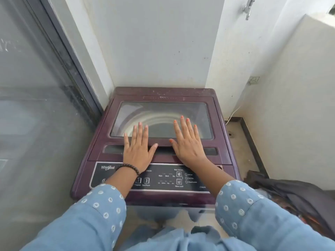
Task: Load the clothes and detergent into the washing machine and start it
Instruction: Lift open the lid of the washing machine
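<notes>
Maroon top-loading washing machine point(87, 160) stands in a corner between a white wall point(159, 42) and a glass sliding door point(36, 105). Its tinted glass lid point(163, 113) is closed, the pale drum visible beneath. Left hand point(138, 153) and right hand point(188, 147) lie flat, fingers straight and spread, on the lid's front edge. Dark control panel point(163, 178) sits nearest the person. Dark clothes point(290, 196) are heaped on the floor to the right.

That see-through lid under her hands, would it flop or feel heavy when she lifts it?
Probably stiff: the lid has a rigid maroon frame around its window. Likely hefty, being wide. It looks dusty and smooth, so flat palms like the left hand and right hand may slip.
</notes>
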